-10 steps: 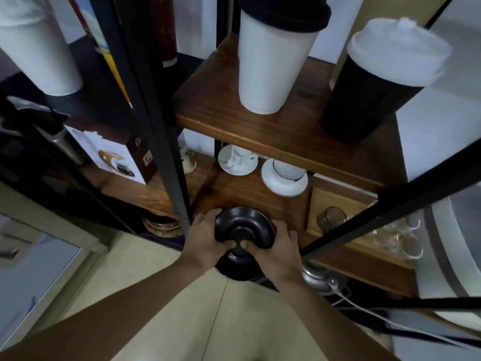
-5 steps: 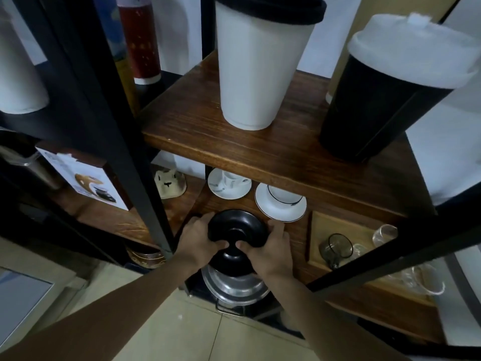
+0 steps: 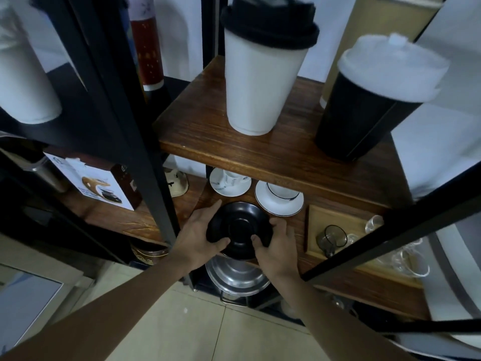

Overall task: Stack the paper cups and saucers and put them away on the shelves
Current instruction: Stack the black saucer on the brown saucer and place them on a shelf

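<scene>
A stack of black saucers (image 3: 239,229) sits at the front edge of the lower wooden shelf (image 3: 338,280), partly over the edge. My left hand (image 3: 197,237) grips its left rim, thumb on top. On the right rim, my right hand (image 3: 277,247) holds it the same way. Behind the stack stand two white cups on white saucers (image 3: 230,182) (image 3: 279,200). On the upper shelf (image 3: 208,131) stand a white paper cup with a black lid (image 3: 263,82) and a black paper cup with a white lid (image 3: 369,105).
A black metal post (image 3: 135,121) rises just left of my left hand. A wooden tray (image 3: 335,217) with glass cups lies right of the stack. A printed box (image 3: 99,183) stands on the left shelf. A metal pot (image 3: 236,277) sits below the shelf.
Both hands have carried the black saucers up and forward from below the shelf edge onto the lower shelf. The view has moved closer to the shelves.
</scene>
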